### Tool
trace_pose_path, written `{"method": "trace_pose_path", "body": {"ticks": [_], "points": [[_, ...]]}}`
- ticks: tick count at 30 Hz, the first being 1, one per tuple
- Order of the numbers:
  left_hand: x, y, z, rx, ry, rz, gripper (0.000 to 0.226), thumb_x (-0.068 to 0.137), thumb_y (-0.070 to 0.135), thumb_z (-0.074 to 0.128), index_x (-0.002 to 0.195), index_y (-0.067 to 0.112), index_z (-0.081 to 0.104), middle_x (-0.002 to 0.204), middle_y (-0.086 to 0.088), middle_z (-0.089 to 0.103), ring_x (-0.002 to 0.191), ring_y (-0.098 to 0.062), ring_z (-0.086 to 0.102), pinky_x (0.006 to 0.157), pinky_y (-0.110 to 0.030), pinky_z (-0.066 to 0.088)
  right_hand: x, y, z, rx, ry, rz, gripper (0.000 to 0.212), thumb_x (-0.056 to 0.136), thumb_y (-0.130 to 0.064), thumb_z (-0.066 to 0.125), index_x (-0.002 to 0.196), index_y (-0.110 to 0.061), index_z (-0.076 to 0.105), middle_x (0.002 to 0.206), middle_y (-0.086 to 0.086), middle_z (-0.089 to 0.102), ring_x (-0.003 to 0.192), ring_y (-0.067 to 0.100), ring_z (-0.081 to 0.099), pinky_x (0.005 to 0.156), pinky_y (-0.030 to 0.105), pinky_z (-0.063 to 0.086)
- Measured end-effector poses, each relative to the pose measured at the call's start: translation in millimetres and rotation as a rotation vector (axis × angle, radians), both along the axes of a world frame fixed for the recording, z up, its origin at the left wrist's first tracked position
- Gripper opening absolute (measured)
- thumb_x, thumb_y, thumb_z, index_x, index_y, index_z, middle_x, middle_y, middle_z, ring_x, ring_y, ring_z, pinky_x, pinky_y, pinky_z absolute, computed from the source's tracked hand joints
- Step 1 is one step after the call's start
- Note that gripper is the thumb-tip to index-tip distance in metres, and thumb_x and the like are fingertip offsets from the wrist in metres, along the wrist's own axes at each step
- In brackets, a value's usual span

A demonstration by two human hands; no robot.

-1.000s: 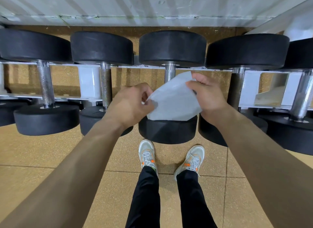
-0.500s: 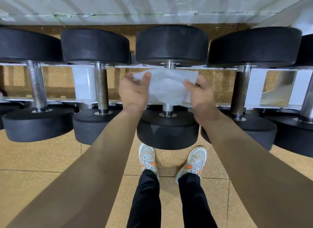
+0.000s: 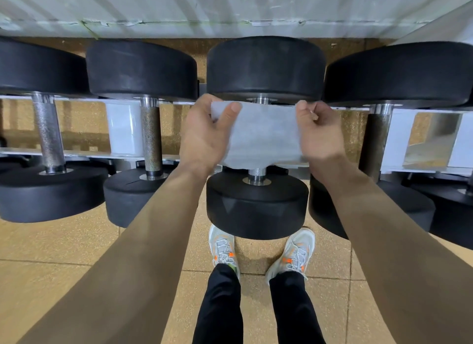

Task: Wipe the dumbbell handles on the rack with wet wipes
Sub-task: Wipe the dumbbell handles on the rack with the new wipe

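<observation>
A white metal rack [image 3: 122,128] carried a row of dumbbells. Over the middle black round-headed dumbbell [image 3: 257,205], a white rectangular wet wipe [image 3: 266,136] was stretched flat, hiding most of its knurled steel handle [image 3: 257,172]. The left grip [image 3: 204,136] and right grip [image 3: 320,134] each pinched one side edge.

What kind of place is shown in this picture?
Most likely a gym: black round-headed dumbbells with knurled metal handles lie on a white metal rack over a tan speckled floor.

Both forearms outstretched; left hand [image 3: 203,139] and right hand [image 3: 321,132] level; fingers [image 3: 313,113] in a pinch on wet wipe [image 3: 263,136]
</observation>
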State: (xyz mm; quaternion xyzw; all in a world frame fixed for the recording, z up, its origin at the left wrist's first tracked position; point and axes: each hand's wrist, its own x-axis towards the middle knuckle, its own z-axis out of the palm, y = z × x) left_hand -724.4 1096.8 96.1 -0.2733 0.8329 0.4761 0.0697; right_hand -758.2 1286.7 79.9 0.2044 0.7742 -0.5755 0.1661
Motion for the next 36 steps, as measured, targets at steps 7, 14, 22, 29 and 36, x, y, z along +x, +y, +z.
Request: {"method": "trace_pose_path", "body": {"ticks": [7,14,22,29,36], "points": [[5.1,11.0,-6.6,0.063,-0.139,0.357,0.041,0.099,0.058,0.05,0.104,0.018,0.056,0.081,0.009,0.062,0.076,-0.004,0.058,0.08,-0.032,0.047,7.4,-12.1,-17.5,0.226,-0.103,0.009,0.035,0.107,-0.044,0.045,0.11,-0.009,0.05,0.096,-0.002,0.052,0.09,0.017,0.052,0.082,0.026,0.036],[31.6,20.4,6.5,0.116,0.078,0.614,0.02,0.094,0.013,0.052,0.098,0.032,0.048,0.094,0.01,0.059,0.08,-0.008,0.058,0.082,-0.025,0.047,10.7,-1.8,30.9,0.521,0.138,-0.278,0.036,0.1,-0.037,0.048,0.115,-0.006,0.058,0.118,0.015,0.06,0.114,0.032,0.055,0.099,0.034,0.036],[41.4,50.2,9.1,0.149,-0.008,0.681,0.014,0.098,0.016,0.05,0.093,0.027,0.056,0.095,0.004,0.069,0.085,-0.014,0.063,0.072,-0.021,0.042,20.6,-73.1,26.9,0.06,-0.398,0.127,0.034,0.093,-0.03,0.065,0.118,-0.014,0.048,0.094,-0.004,0.059,0.075,0.006,0.054,0.057,0.023,0.039],[39.5,48.8,4.9,0.113,-0.095,0.628,0.012,0.09,0.034,0.043,0.088,0.033,0.054,0.093,0.003,0.071,0.085,-0.022,0.067,0.082,-0.044,0.054,-0.7,-69.8,0.8,-0.166,-0.458,0.002,0.029,0.073,-0.024,0.09,0.086,-0.012,0.067,0.083,0.005,0.074,0.079,0.025,0.073,0.071,0.034,0.06],[37.8,49.4,6.8,0.115,-0.145,0.601,0.013,0.088,0.034,0.041,0.085,0.032,0.053,0.086,0.008,0.067,0.082,-0.025,0.069,0.083,-0.047,0.054,-21.1,-54.3,-12.3,-0.588,-0.585,0.035,0.02,0.088,-0.032,0.071,0.091,-0.012,0.069,0.073,0.005,0.068,0.067,0.022,0.067,0.067,0.03,0.057]]}}
